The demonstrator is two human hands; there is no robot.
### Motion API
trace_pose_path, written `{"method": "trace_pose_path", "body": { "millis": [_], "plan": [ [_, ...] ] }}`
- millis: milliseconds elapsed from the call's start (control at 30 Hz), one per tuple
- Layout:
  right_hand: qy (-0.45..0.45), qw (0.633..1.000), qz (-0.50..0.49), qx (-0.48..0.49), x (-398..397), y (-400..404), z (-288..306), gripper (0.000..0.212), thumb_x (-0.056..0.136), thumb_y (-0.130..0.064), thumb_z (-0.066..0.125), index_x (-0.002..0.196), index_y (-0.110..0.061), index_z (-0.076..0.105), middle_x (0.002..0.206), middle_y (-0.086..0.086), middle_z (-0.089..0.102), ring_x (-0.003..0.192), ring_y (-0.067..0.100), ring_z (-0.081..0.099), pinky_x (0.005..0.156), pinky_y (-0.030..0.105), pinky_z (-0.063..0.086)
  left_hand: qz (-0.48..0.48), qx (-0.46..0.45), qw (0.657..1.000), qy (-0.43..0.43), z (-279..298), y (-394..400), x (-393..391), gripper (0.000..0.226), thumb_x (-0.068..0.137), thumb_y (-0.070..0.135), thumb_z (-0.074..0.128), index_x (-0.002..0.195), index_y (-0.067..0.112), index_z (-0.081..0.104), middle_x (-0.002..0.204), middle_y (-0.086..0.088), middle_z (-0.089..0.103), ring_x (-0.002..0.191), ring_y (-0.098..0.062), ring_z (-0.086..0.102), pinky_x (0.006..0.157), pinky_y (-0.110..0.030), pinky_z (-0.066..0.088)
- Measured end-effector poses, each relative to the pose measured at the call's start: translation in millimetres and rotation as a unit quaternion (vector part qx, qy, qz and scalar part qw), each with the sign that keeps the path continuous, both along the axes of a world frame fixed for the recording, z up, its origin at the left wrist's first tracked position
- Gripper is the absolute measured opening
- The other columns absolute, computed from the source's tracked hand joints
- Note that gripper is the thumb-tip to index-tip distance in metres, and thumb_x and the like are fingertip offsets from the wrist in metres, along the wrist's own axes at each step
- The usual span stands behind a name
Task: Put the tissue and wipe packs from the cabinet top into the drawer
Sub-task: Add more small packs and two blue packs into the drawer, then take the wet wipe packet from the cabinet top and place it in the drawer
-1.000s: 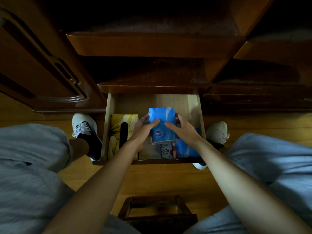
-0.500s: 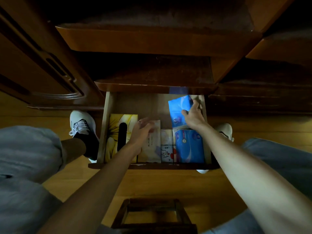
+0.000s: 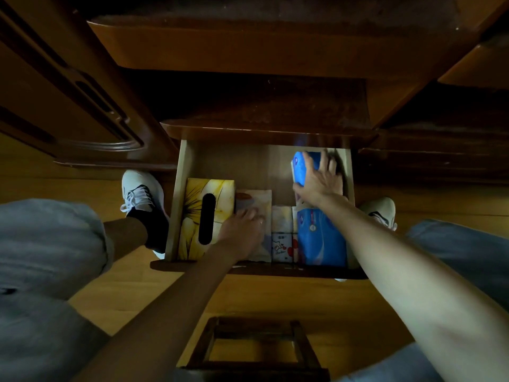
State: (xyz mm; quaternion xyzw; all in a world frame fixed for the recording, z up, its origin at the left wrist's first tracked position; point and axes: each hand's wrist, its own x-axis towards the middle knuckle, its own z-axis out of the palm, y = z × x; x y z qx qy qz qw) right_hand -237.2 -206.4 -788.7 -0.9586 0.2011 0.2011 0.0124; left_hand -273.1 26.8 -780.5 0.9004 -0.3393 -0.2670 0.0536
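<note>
Nearly done — several packs lie in the drawer (image 3: 181,199). The right hand (image 3: 319,180) grips a blue pack (image 3: 300,169) at the back; the left hand (image 3: 242,232) rests flat — holding nothing.

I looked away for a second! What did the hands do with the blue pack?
The right hand carried the blue pack from mid-drawer to the back right corner. The left hand let go of it and now rests on the white pack. The yellow tissue box stayed put.

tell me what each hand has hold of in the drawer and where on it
The right hand grips the blue pack at the drawer's back right corner, fingers over its top. The left hand rests flat on the pale pack, gripping nothing.
</note>
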Motion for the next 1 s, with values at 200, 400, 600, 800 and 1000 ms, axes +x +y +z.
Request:
{"method": "trace_pose_path", "body": {
  "millis": [200, 400, 600, 800, 1000],
  "plan": [
    [0.004, 0.986, 0.078, -0.149, 0, -9, -10, 0.105, 0.082, -0.08, 0.045, 0.161, -0.02, 0.01, 0.158, 0.02, 0.03, 0.135, 0.035, 0.037, 0.106, 0.043, 0.032, -0.032, 0.036, 0.998, -0.036, 4, -3, -1, 0.043, 0.104, 0.024, 0.04, 0.145, 0.014, 0.045, 0.152, -0.008, 0.039, 0.139, -0.03, 0.037, 0.104, -0.042, 0.042],
    [0.044, 0.981, 0.08, -0.172, 0, -10, -4, 0.117, 0.072, -0.089, 0.048, 0.157, -0.016, 0.014, 0.155, 0.021, 0.036, 0.144, 0.039, 0.031, 0.122, 0.051, 0.012, -0.051, 0.061, 0.997, 0.002, 12, -2, 3, 0.041, 0.102, 0.024, 0.043, 0.14, 0.011, 0.05, 0.146, -0.011, 0.042, 0.134, -0.033, 0.041, 0.1, -0.046, 0.045],
    [0.02, 0.999, 0.044, -0.01, -27, -4, 58, 0.085, 0.091, -0.059, 0.055, 0.157, -0.015, 0.026, 0.162, 0.019, 0.028, 0.149, 0.037, 0.023, 0.12, 0.048, 0.022, 0.01, 0.001, 1.0, -0.023, 55, 6, 23, 0.034, 0.1, 0.026, 0.047, 0.131, 0.016, 0.057, 0.138, -0.007, 0.05, 0.114, -0.028, 0.061, 0.076, -0.042, 0.056],
    [-0.047, 0.992, 0.051, 0.102, -51, -11, 188, 0.044, 0.093, -0.045, 0.059, 0.135, -0.034, 0.058, 0.136, 0.0, 0.064, 0.125, 0.025, 0.06, 0.098, 0.038, 0.048, 0.07, -0.098, 0.984, -0.128, 168, 11, 57, 0.041, 0.098, 0.036, 0.051, 0.139, 0.036, 0.053, 0.144, 0.011, 0.047, 0.116, -0.016, 0.061, 0.082, -0.034, 0.051],
    [-0.287, 0.938, 0.14, 0.136, -69, -23, 341, 0.018, 0.095, -0.043, 0.055, 0.109, -0.044, 0.067, 0.088, -0.021, 0.072, 0.074, -0.004, 0.065, 0.065, 0.017, 0.049, 0.024, -0.271, 0.89, -0.366, 325, 1, 69, 0.026, 0.095, 0.025, 0.06, 0.118, 0.027, 0.07, 0.125, 0.01, 0.065, 0.089, -0.012, 0.069, 0.06, -0.024, 0.05]
  ]
}}
